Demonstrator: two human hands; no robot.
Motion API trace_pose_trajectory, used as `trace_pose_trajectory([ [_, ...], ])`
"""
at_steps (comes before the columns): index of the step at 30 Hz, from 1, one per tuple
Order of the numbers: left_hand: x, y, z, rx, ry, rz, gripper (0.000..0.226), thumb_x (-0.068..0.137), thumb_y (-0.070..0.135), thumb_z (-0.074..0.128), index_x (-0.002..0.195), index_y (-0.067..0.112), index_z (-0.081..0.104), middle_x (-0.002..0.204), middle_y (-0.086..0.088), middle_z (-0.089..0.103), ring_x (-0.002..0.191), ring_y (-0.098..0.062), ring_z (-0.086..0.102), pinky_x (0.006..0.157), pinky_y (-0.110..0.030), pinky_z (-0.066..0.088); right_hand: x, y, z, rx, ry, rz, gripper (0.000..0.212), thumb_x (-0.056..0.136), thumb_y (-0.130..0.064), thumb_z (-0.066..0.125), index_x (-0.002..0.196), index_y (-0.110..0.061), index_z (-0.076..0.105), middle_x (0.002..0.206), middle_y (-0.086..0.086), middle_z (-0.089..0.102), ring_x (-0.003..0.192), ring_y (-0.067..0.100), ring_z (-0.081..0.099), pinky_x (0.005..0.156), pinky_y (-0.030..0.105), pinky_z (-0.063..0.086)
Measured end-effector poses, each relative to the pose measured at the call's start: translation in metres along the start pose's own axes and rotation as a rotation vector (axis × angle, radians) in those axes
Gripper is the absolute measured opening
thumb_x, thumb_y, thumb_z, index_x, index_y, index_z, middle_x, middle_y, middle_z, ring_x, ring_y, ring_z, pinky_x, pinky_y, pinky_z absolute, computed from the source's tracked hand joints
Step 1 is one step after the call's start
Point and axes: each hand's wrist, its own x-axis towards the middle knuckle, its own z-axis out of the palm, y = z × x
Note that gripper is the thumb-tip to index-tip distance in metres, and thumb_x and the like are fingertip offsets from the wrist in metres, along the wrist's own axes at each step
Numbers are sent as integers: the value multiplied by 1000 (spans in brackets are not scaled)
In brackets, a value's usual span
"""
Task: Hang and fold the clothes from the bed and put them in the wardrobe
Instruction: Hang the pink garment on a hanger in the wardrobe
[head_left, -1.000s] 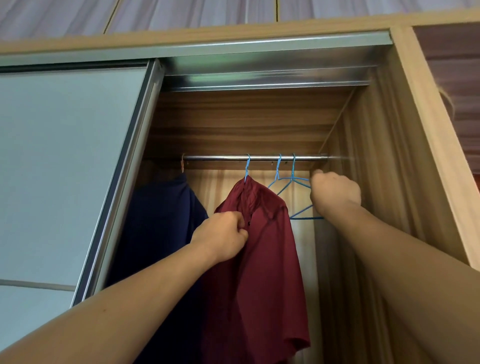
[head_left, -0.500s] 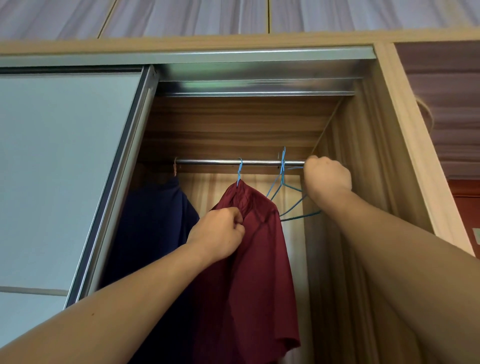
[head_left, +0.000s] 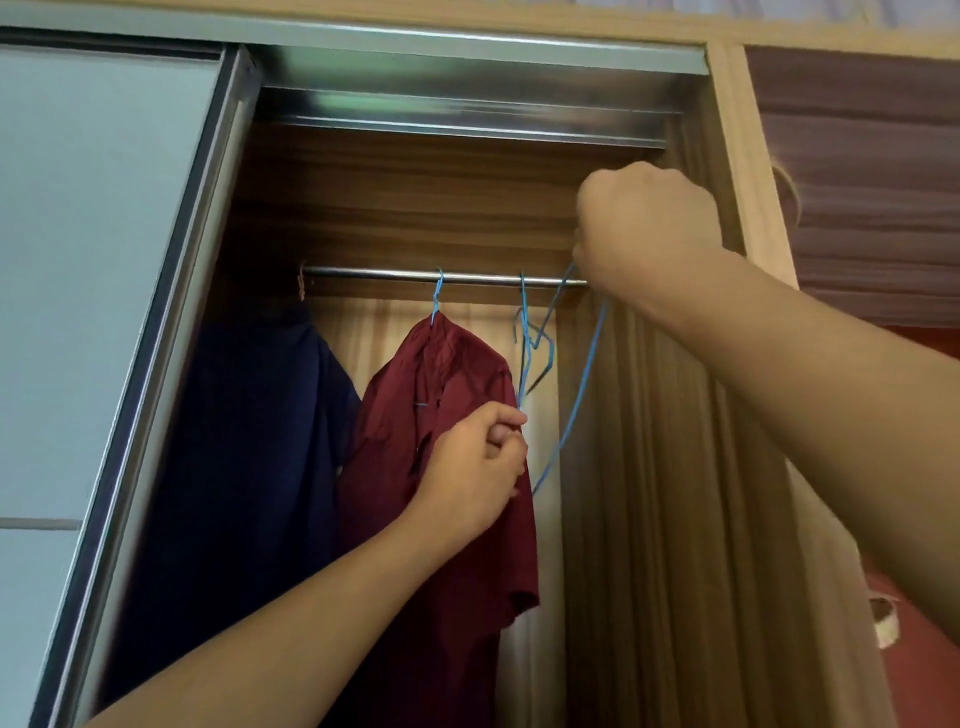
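Two shirts hang on the rail (head_left: 374, 274): navy shirt (head_left: 249, 441) at 9 o'clock, maroon shirt (head_left: 441, 571) centre. Right hand (head_left: 644, 234), 1 o'clock, clamps a blue wire hanger (head_left: 582, 384) above the rail; left hand (head_left: 478, 457) pinches a second empty hanger (head_left: 524, 332). Step: probably freeing a hanger. Next: untangle wires.

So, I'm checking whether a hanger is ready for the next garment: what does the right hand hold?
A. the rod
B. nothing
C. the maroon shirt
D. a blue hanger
D: the right hand is closed in a fist above the rod, and a bare blue hanger dangles from it.
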Motion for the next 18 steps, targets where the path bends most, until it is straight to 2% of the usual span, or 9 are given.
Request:
trace_pose_trajectory([
  [2, -10, -2, 12, -99, -6, -63, 29, 94, 0, 50, 95, 26, 62, 82, -7, 63, 75, -22, 62, 63, -35, 60, -5, 1, -14, 56, -33, -37, 5, 91, -15, 61, 92, -10, 60, 78, 11, 43, 72, 34, 44, 66, 38, 37],
  [4, -22, -6, 21, -152, -18, -149, 22, 97, 2, 53, 99, 22, 62, 86, -2, 65, 82, -19, 64, 84, -45, 59, -10, 2, -22, 97, -119, -66, 14, 89, -15, 60, 82, -11, 49, 73, 9, 41, 72, 34, 45, 66, 38, 39],
  [6, -38, -13, 27, -185, -77, -247, 9, 99, 14, 58, 105, 20, 62, 86, 5, 68, 88, -12, 67, 95, -40, 56, -15, 3, -26, 133, -219, -87, 26, 89, -15, 60, 70, -11, 43, 67, 7, 43, 67, 31, 48, 65, 35, 39],
  [8, -60, -16, 32, -245, -175, -373, 9, 100, 28, 59, 102, 21, 65, 82, 12, 73, 85, -1, 68, 89, -23, 56, -20, 3, -25, 176, -332, -103, 26, 91, -17, 62, 68, -12, 50, 69, 8, 50, 69, 31, 52, 65, 33, 38],
  [9, -72, -16, 34, -290, -224, -448, 14, 100, 33, 59, 101, 22, 67, 83, 13, 75, 84, 1, 69, 83, -20, 56, -23, 3, -25, 199, -387, -105, 21, 91, -18, 62, 73, -10, 56, 72, 9, 54, 74, 32, 55, 65, 33, 39],
  [11, -95, -19, 38, -387, -313, -578, 18, 100, 39, 57, 107, 25, 66, 93, 10, 78, 91, -5, 73, 78, -23, 59, -32, 2, -22, 245, -465, -101, 18, 92, -19, 62, 78, -7, 62, 73, 9, 58, 73, 30, 59, 60, 31, 41],
  [14, -126, -27, 42, -607, -367, -756, 29, 100, 39, 56, 123, 20, 59, 105, 0, 77, 99, -16, 74, 87, -36, 57, -52, 0, -15, 285, -535, -73, 18, 89, -16, 61, 76, -4, 66, 65, 10, 60, 61, 22, 58, 49, 24, 41],
  [16, -146, -34, 44, -769, -313, -878, 30, 100, 36, 57, 120, 14, 61, 97, -3, 77, 89, -21, 75, 80, -38, 58, -68, -3, -7, 299, -570, -58, 15, 85, -15, 61, 77, -3, 66, 62, 9, 57, 58, 19, 55, 46, 22, 35],
  [18, -168, -43, 45, -854, -257, -978, 26, 97, 38, 58, 108, 14, 63, 82, -2, 70, 70, -17, 69, 66, -32, 56, -87, -6, 2, 330, -599, -35, 16, 84, -18, 62, 73, -7, 60, 63, 6, 50, 60, 25, 51, 48, 26, 31],
])
